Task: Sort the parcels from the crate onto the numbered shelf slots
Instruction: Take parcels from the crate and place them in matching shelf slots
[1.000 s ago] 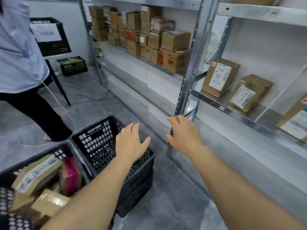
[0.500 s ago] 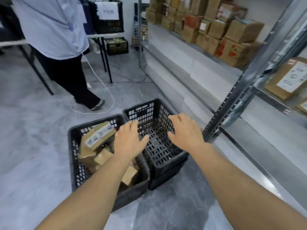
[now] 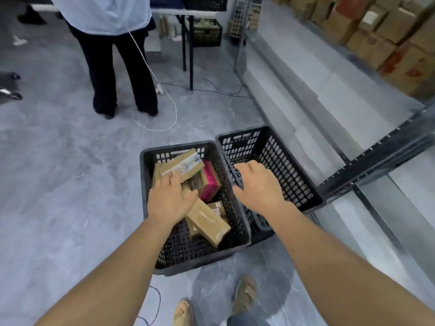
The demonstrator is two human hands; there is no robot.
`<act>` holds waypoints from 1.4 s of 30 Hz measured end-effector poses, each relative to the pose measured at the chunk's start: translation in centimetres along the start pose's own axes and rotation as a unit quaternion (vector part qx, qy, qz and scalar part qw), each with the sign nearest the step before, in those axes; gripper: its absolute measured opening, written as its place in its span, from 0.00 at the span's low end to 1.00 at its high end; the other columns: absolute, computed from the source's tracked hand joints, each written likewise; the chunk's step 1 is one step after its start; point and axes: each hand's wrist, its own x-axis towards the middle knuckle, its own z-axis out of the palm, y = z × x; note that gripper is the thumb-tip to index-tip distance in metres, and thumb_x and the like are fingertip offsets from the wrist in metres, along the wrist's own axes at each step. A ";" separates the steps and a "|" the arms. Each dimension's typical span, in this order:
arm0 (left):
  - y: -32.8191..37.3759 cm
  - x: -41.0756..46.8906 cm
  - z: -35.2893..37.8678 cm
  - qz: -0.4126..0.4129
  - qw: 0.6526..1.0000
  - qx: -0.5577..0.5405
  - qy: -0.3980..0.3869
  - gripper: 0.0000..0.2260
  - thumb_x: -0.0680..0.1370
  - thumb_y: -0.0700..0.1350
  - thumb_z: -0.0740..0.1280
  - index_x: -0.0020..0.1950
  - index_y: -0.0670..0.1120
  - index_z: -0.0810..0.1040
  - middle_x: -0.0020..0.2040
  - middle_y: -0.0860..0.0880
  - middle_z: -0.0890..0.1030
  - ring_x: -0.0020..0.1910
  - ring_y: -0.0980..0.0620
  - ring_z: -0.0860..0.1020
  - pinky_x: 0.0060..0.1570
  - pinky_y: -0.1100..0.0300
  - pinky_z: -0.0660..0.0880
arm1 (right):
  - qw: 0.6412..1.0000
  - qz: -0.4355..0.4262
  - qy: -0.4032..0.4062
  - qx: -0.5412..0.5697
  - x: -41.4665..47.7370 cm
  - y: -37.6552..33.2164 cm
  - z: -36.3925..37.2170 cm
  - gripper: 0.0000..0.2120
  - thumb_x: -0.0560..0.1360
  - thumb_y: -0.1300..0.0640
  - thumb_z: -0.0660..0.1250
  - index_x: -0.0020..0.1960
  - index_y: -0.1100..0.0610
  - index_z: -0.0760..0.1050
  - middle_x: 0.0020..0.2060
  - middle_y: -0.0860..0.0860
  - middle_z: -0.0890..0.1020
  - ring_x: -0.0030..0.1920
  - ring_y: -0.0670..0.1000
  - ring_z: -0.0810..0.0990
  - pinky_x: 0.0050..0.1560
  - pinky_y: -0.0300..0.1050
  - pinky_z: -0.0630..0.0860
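Grey marbled floor (image 3: 58, 184) under two black crates (image 3: 237, 231), metal shelving (image 3: 376, 158) alongside

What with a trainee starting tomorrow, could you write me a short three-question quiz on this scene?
1. True or false: the left crate and the right crate both hold parcels.
2. Which colour is the odd box among the brown parcels? A pink, B green, C blue.
3. Short answer: which hand reaches over the parcels?

Key:
1. False: the right crate shows only bare mesh.
2. A: the pink box lies in the left crate.
3. The left hand, its fingers straight and gripping nothing yet.
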 end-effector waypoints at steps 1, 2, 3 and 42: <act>-0.6 0.1 0.2 -0.009 1.000 -0.002 -0.004 0.31 0.76 0.60 0.62 0.75 0.48 0.60 0.71 0.44 0.67 0.69 0.43 0.65 0.65 0.49 0.66 | 1.000 -0.007 -0.008 0.000 0.7 -0.3 0.4 0.24 0.78 0.48 0.61 0.71 0.54 0.63 0.63 0.54 0.72 0.63 0.55 0.71 0.61 0.51 0.71; -1.1 0.3 0.5 -0.019 1.000 -0.004 -0.005 0.30 0.76 0.60 0.61 0.75 0.48 0.61 0.71 0.44 0.67 0.68 0.43 0.65 0.64 0.50 0.66 | 1.000 -0.014 -0.016 0.000 1.5 -0.5 0.9 0.24 0.78 0.48 0.61 0.71 0.54 0.64 0.63 0.54 0.72 0.63 0.55 0.71 0.61 0.51 0.71; -1.6 0.4 0.8 -0.031 1.000 -0.005 -0.006 0.30 0.77 0.60 0.61 0.74 0.48 0.61 0.72 0.44 0.66 0.68 0.43 0.65 0.64 0.50 0.65 | 1.000 -0.022 -0.023 0.001 2.3 -0.7 1.4 0.23 0.78 0.48 0.61 0.70 0.54 0.65 0.63 0.54 0.72 0.63 0.55 0.71 0.61 0.51 0.71; -4.7 1.5 20.6 -0.427 0.728 -0.524 -0.116 0.25 0.73 0.52 0.72 0.64 0.47 0.64 0.53 0.54 0.75 0.49 0.56 0.75 0.49 0.60 0.71 | 0.881 -0.057 -0.415 0.222 8.0 0.6 24.7 0.22 0.80 0.56 0.56 0.73 0.51 0.61 0.62 0.55 0.72 0.60 0.55 0.73 0.62 0.54 0.72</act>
